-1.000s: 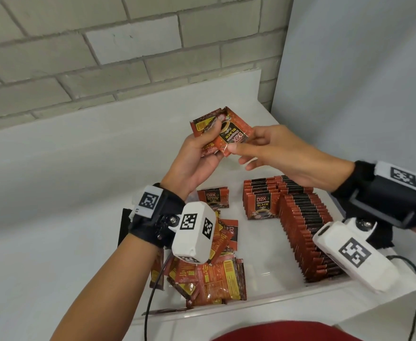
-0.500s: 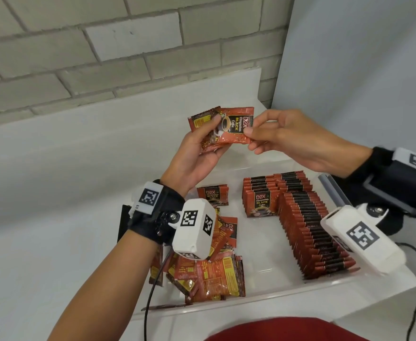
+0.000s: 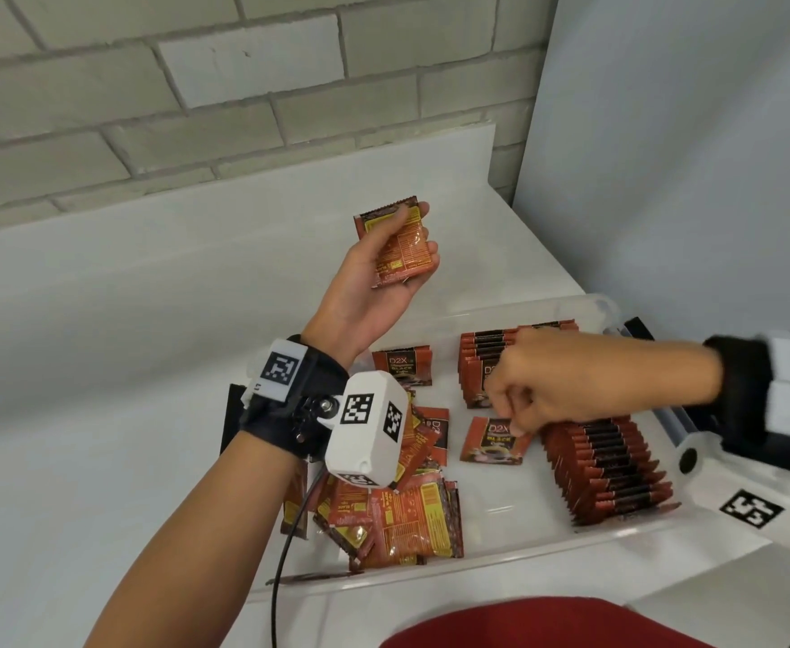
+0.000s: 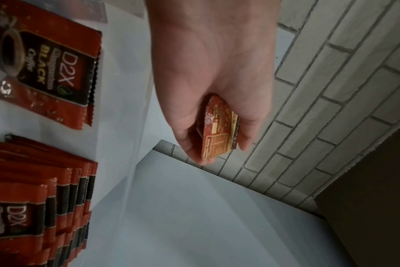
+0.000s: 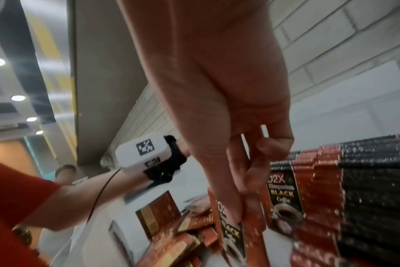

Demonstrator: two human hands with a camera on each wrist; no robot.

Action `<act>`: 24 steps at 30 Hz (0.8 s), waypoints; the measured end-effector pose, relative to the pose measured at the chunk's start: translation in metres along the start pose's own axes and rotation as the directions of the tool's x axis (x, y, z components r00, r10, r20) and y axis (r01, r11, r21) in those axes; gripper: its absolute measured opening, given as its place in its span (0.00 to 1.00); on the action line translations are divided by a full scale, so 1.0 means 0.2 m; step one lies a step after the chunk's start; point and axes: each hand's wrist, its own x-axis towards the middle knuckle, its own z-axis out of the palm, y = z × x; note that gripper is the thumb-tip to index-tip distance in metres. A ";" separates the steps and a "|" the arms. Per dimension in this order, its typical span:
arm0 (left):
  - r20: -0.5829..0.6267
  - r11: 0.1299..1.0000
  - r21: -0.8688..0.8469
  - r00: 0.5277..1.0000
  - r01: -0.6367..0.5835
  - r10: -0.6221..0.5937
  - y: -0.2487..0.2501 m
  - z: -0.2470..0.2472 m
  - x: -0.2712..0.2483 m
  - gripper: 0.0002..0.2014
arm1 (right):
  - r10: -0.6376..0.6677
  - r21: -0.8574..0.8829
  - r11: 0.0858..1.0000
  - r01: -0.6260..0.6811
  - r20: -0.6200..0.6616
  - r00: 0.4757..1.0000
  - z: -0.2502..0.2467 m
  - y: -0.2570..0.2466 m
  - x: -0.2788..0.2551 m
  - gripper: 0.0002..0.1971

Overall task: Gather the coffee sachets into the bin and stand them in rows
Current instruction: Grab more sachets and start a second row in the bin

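the left hand (image 3: pixel 374 278) is raised in the upper middle of the head view, palm turned toward the camera, forearm running up from the lower left of the frame. its fingers and thumb curl round a small stack of sachets (image 3: pixel 397 240). the right hand (image 3: pixel 538 381) reaches in from the right edge at mid height, knuckles up and forearm level, its fingertips (image 5: pixel 237 213) pinching the top edge of one sachet (image 3: pixel 493 441). both wrists wear black straps with white marker blocks.

In the bin (image 3: pixel 500 568): loose sachets (image 3: pixel 397 521) left, standing rows (image 3: pixel 612 474) apparently right.
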 end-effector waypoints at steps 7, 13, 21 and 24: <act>0.008 1.000 0.008 1.000 0.009 -0.009 0.00 0.00 0.00 0.10 | 0.018 -0.280 0.958 -0.057 -0.141 0.990 0.00 0.01 0.06 0.04; 0.013 1.000 0.010 1.000 0.008 -0.008 0.00 0.00 0.00 0.12 | 0.049 -0.362 0.922 -0.139 -0.248 0.968 -0.05 0.03 0.08 0.03; 0.008 1.000 0.024 1.000 0.004 -0.004 0.00 0.00 0.00 0.09 | 0.066 -0.371 0.914 -0.165 -0.265 0.962 -0.05 0.04 0.09 0.09; -0.004 0.999 0.052 1.000 -0.009 0.010 -0.01 0.00 0.00 0.08 | 0.075 -0.370 0.914 -0.168 -0.251 0.965 -0.05 0.04 0.09 0.10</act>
